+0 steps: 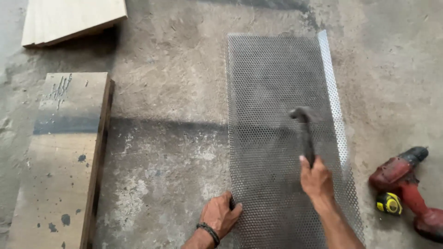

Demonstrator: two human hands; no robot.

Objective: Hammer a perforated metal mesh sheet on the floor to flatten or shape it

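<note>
A long perforated metal sheet [272, 92] lies on the concrete floor, its right edge folded into a bright strip [334, 106]. My right hand [316, 177] grips the handle of a dark hammer [305, 133], whose blurred head hovers over the sheet's middle near the folded edge. My left hand [220, 214], with a dark bracelet on the wrist, presses on the sheet's near left edge, fingers curled over it.
A red cordless drill [408, 189] and a yellow tape measure [389, 203] lie on the floor to the right. A paint-spattered wooden board [60, 161] sits at the left, and a pale plank [69, 18] at the top left.
</note>
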